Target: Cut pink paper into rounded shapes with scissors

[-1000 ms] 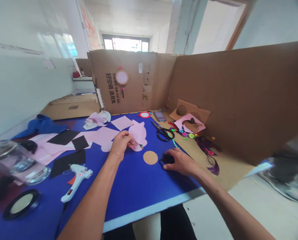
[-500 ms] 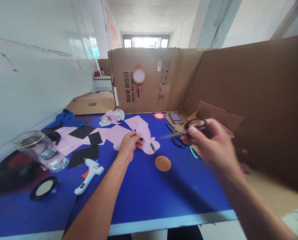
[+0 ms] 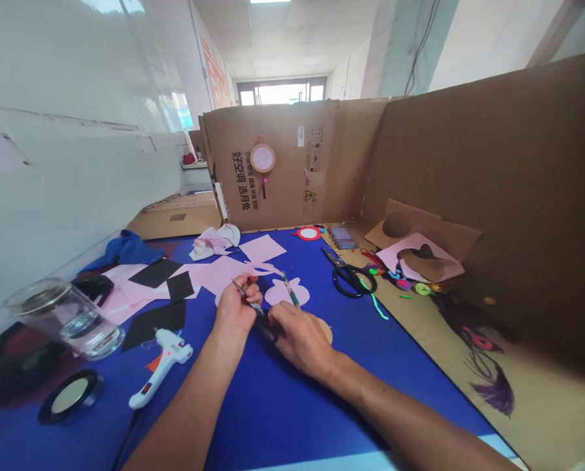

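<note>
My right hand (image 3: 300, 333) is closed around the dark handles of a pair of scissors (image 3: 238, 286). The blades point up and left, passing across my left hand (image 3: 237, 304). Fingers of that left hand are pinched together at a pink paper scrap (image 3: 267, 267), a thin strip of which sticks out to the right; the grip itself is partly hidden. Just beyond my right hand, a pink lobed paper cutout (image 3: 275, 294) lies flat, with a green pencil (image 3: 293, 297) over it. A round cardboard disc (image 3: 326, 330) shows partly from behind my right hand.
On the left are a white glue gun (image 3: 167, 360), a glass jar of water (image 3: 89, 327), a tape roll (image 3: 71, 398) and black squares (image 3: 158, 320). To the right, larger black scissors (image 3: 351, 278) lie near a purple tassel (image 3: 493, 389). Cardboard walls (image 3: 469, 163) stand behind and right.
My right hand has swung left and down with the scissors, bringing them to my left hand. The pink lobed cutout now lies on the table, apart from my left hand.
</note>
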Motion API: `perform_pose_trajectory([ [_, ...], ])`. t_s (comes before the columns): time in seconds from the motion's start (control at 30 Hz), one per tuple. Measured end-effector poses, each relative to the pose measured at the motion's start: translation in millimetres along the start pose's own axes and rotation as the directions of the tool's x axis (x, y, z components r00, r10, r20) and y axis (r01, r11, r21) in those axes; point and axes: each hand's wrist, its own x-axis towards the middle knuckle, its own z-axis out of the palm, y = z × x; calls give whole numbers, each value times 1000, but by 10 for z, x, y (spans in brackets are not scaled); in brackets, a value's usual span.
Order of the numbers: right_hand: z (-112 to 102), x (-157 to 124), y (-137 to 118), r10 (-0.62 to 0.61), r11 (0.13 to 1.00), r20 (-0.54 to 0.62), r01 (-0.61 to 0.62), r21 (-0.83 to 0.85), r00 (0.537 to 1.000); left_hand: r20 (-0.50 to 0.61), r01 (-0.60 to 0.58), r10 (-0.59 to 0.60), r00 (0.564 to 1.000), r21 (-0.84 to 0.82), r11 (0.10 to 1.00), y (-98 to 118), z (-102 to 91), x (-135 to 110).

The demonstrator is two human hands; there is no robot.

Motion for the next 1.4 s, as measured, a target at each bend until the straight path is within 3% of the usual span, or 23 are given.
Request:
perform_pose_trajectory([
  [0.13, 26, -21, -89, 30, 986, 113, -48, 158, 993, 26, -26, 25, 999, 32, 999, 42, 7, -39],
  [0.23, 19, 9, -121, 191, 806, 239, -291, 515, 952, 54, -95, 90, 995, 94, 991, 48, 4, -59],
  [0.33, 8, 50, -105, 249, 640, 374, -441, 629, 894, 152, -186, 158, 976, 193, 964, 9, -22, -52],
  [0.43, -20, 68, -98, 249, 659, 356, -427, 619, 901, 238, -286, 222, 945, 282, 916, -18, -66, -11],
  [0.57, -133, 72, -113, 265, 682, 345, -428, 593, 900, 273, -406, 317, 908, 395, 824, 13, -130, 69],
  [0.7, -297, 92, -83, 274, 757, 305, -400, 516, 912, 342, -490, 370, 864, 394, 778, 57, -168, 111],
  [0.9, -436, 122, 9, 274, 929, 58, -280, 244, 960, 386, -573, 432, 815, 426, 700, 80, -172, 117],
  [1.1, -417, 122, -5, 190, 952, 67, -200, 230, 980, 401, -606, 458, 793, 444, 660, 124, -196, 149],
  [1.4, -383, 118, 44, 243, 935, 83, -256, 245, 967, 376, -565, 428, 822, 434, 702, 149, -133, 54],
])
